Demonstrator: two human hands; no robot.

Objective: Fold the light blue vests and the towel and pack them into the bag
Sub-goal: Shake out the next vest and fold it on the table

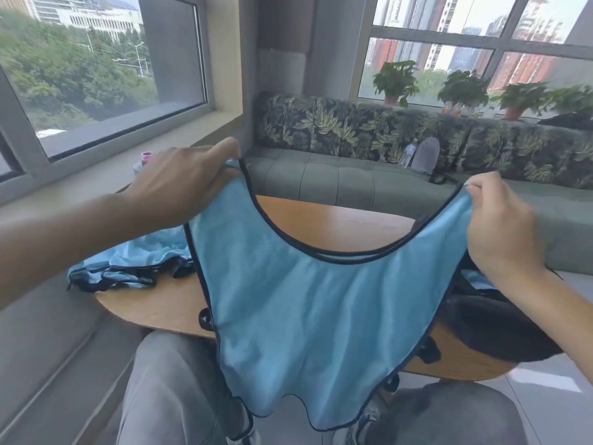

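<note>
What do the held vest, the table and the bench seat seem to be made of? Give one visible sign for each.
Held vest: thin synthetic mesh, probably polyester; slight sheen, fine weave, dark bound edges.
Table: wood or wood veneer, smooth satin finish; warm orange-brown tone, soft reflection.
Bench seat: grey-green upholstery, possibly velvet-like fabric; matte, tufted into panels.

I'm looking at what reads as a lounge corner high up in a city building: a long cushioned bench (337, 178) with a leaf-print backrest (353, 130) is running along the wall, potted plants (396, 80) are sitting on the sill, and big windows (481, 43) are showing towers and treetops outside. A rounded wooden table (321, 223) is standing before the bench.
</note>
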